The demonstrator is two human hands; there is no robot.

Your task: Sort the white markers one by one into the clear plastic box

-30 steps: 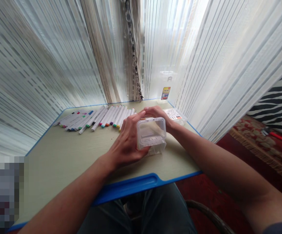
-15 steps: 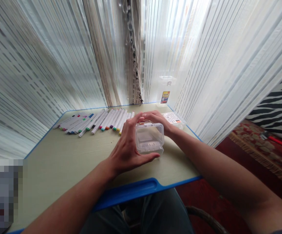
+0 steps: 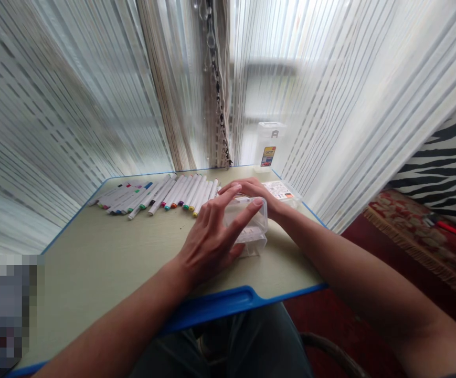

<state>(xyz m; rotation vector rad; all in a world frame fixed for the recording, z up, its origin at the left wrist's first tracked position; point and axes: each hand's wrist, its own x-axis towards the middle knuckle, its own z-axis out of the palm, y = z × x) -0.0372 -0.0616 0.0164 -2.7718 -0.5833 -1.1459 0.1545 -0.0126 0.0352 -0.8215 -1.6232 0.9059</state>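
Observation:
A small clear plastic box (image 3: 253,231) with a hinged lid lies on the pale green desk (image 3: 105,252). My left hand (image 3: 212,239) rests over its lid, fingers stretched across the top and pressing down. My right hand (image 3: 257,190) curls around the far side of the box, fingers closed against its back edge. A row of white markers (image 3: 165,193) with coloured caps lies side by side behind the box to the left.
A clear container with a yellow label (image 3: 269,147) stands at the desk's back right corner, a flat plastic packet (image 3: 283,191) beside my right wrist. Striped curtains surround the desk. A blue rim with a pen groove (image 3: 215,304) runs along the front edge.
The lid of the clear box has come down from raised to flat. My left fingers have moved from the box's side onto its top.

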